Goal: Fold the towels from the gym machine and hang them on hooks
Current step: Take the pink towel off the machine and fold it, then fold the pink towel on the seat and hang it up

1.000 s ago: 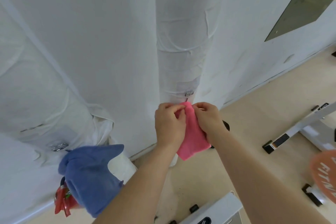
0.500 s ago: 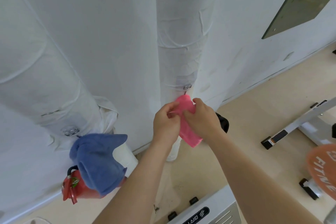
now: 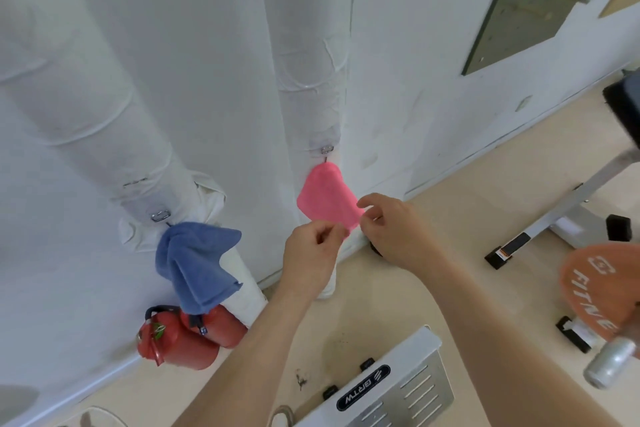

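Observation:
A pink towel (image 3: 325,199) hangs from a small metal hook (image 3: 327,150) on the white padded pillar (image 3: 308,45). Its top sits on the hook and its lower edge is at my fingers. My left hand (image 3: 310,255) pinches the bottom corner from the left. My right hand (image 3: 393,230) pinches the lower right corner with thumb and forefinger. To the left, a blue towel (image 3: 194,263) hangs bunched from another hook (image 3: 160,216) on a second padded pillar.
Two red fire extinguishers (image 3: 183,340) stand on the floor under the blue towel. A white machine housing (image 3: 384,388) is near my feet. At the right are a bench frame (image 3: 568,215), an orange weight plate (image 3: 602,291) and a wall mirror (image 3: 540,0).
The pink towel went from being held up at the hook to hanging from it. Both hands have dropped from its top to its lower edge. My head has pulled back.

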Demonstrator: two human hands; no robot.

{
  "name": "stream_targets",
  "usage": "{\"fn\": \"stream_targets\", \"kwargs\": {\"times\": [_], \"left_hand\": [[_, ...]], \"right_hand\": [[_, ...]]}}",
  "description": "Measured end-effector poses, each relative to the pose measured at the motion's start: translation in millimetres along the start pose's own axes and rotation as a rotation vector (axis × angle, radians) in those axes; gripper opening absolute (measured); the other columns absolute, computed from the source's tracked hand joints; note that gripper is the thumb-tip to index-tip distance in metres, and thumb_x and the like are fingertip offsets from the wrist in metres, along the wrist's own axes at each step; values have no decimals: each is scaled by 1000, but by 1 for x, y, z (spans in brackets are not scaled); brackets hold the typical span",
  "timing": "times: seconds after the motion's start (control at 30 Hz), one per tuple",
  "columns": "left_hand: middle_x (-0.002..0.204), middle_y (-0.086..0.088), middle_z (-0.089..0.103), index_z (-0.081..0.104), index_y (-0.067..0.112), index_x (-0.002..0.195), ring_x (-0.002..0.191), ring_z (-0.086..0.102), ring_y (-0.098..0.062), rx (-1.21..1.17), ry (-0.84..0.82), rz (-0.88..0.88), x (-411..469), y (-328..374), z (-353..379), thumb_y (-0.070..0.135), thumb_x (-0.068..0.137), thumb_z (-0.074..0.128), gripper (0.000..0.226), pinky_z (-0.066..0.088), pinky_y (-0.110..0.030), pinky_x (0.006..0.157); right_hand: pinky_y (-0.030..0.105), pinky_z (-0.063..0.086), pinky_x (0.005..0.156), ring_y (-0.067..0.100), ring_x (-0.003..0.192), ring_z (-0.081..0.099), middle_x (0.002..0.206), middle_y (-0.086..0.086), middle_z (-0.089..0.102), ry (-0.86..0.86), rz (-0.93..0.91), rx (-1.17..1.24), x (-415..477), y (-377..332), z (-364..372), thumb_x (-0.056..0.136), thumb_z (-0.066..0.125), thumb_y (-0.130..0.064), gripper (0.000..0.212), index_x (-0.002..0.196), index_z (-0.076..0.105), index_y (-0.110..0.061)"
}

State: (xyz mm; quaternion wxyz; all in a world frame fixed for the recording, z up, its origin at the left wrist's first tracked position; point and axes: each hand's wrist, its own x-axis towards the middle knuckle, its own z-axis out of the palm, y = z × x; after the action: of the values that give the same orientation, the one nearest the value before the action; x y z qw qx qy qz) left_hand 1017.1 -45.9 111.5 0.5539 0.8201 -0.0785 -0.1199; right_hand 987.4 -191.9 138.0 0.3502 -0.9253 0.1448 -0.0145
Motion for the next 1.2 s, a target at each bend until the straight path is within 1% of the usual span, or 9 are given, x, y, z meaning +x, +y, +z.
{"fn": "stream_targets", "kwargs": {"times": [0.13,0.27,0.5,0.63,0.77,0.87,0.97,1.1,1.2], "left_hand": [[81,17,68,74,26,91,77,61,5,147,-84,68,-59,8,7,9,91,55,25,43,-9,71],[79,20,70,70,39,85,78,64,3,134,-181,111,-116,14,28,11,90,56,32,51,-18,77],[112,10,62,68,25,111,92,53,0,513,-464,276,-203,-3,84,1,88,45,40,39,-11,85],[109,7,69,66,26,117,96,61,-8,530,-695,290,-249,-15,106,14,94,47,32,46,-25,89],[104,15,57,62,29,120,88,52,0,440,-834,357,-302,-41,114,4,94,44,40,39,-8,78],[113,14,57,62,27,120,98,52,-2,416,-963,360,-344,-61,123,1,93,45,41,42,-15,91],[111,8,60,63,22,118,96,54,-8,403,-1057,355,-386,-71,130,-3,92,42,42,45,-20,89],[100,15,57,66,24,111,96,56,-5,427,-1132,437,-431,-76,151,-1,90,44,40,36,-7,75],[94,15,58,66,27,109,87,55,-3,437,-1172,460,-460,-69,175,7,94,44,33,36,-8,67]], "right_hand": [[24,44,59,7,68,59,76,-14,60,-27,15,18,-60,26,-12,88,50,-20,18,89,59,-35],[24,45,62,9,71,59,84,-10,66,-127,86,-53,-130,54,-17,91,52,-23,15,95,66,-26],[33,51,87,19,98,61,111,-2,64,-320,368,-164,-242,113,-16,93,49,-29,23,109,65,-23],[32,52,85,20,96,63,111,0,66,-183,599,-76,-312,147,-5,90,48,-27,24,108,65,-26],[26,47,80,17,93,60,117,0,64,-61,846,109,-413,163,16,93,49,-23,27,116,62,-22],[23,47,70,17,83,61,123,4,61,53,1022,223,-494,164,35,94,48,-18,34,128,53,-20],[29,49,88,22,112,57,134,9,54,113,1127,242,-563,156,45,94,52,-17,49,140,39,-20],[24,41,83,18,106,53,133,5,52,254,1157,175,-629,154,41,92,55,-14,53,142,37,-20],[33,43,98,23,124,49,143,6,46,393,1213,166,-671,167,37,91,57,-18,65,148,27,-22]]}}
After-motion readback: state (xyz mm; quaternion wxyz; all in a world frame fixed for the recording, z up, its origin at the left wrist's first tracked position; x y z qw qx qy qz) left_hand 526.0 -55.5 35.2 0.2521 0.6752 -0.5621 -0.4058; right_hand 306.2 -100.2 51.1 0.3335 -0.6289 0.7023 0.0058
